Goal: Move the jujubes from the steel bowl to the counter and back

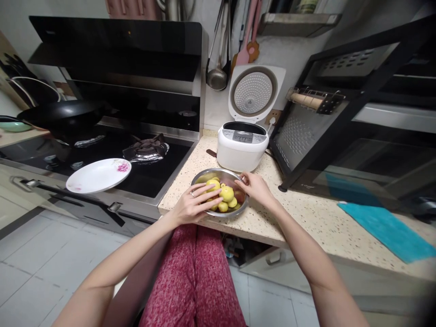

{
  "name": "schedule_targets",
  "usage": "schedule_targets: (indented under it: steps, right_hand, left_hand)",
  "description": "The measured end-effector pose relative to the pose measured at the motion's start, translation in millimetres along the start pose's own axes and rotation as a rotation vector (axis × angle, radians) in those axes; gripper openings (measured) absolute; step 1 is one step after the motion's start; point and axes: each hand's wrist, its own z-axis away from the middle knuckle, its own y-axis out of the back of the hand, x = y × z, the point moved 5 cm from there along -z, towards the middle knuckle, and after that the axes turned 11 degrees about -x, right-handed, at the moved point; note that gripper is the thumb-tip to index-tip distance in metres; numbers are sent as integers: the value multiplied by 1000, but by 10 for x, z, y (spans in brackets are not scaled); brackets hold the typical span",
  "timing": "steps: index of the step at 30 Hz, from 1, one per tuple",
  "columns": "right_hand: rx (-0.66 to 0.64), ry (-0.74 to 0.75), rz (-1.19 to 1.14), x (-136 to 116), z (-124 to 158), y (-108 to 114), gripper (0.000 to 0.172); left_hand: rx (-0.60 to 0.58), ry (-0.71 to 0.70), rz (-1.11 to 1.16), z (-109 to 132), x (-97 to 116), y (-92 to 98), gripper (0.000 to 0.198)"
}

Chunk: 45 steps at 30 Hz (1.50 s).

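Note:
A shiny metal bowl point(242, 207) stands on the counter close to its front edge. Heaped inside are several round yellow pieces point(226, 194) that look like small potatoes; I cannot make out their exact kind. My left hand point(195, 204), with a ring on one finger, reaches over the bowl's left side. Its fingers are stretched out and rest on the yellow pieces. At the bowl's right rim, my right hand point(256, 187) pinches the edge between thumb and fingers. Behind the bowl is a white rice cooker point(241, 152) with its lid raised.
Left of the bowl, a white flowered plate point(98, 176) lies at the stove's front edge. A black wok point(64, 113) sits on the far left burner. To the right stand a black rack point(289, 179) and a teal cloth point(388, 229). Ladles point(217, 79) hang on the wall.

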Motion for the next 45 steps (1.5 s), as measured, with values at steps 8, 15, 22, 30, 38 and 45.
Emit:
schedule_targets:
  steps: [8,15,22,30,38,45]
  right_hand:
    - [-108,-147,-716,89,-78,-191,20]
    - [0,-63,-894,-85,-17,-162,23]
    - [198,-49,-962,-128,-30,-39,27]
    - [232,18,-819,-520,-340,187,25]
    - [155,-29,-590,-817,-627,311,25]
    - [139,-39,-483,-851,-710,411,24]
  left_hand:
    - [-105,161,186,-34,-157,-11,70]
    - [-194,331,378,-1,-285,-105,80]
    - [-232,529,560,-6,-346,-192,85]
    - [-81,651,654,51,-470,-271,108]
    - [64,922,725,250,-739,-431,103]
    - [38,984,729,292,-770,-473,105]
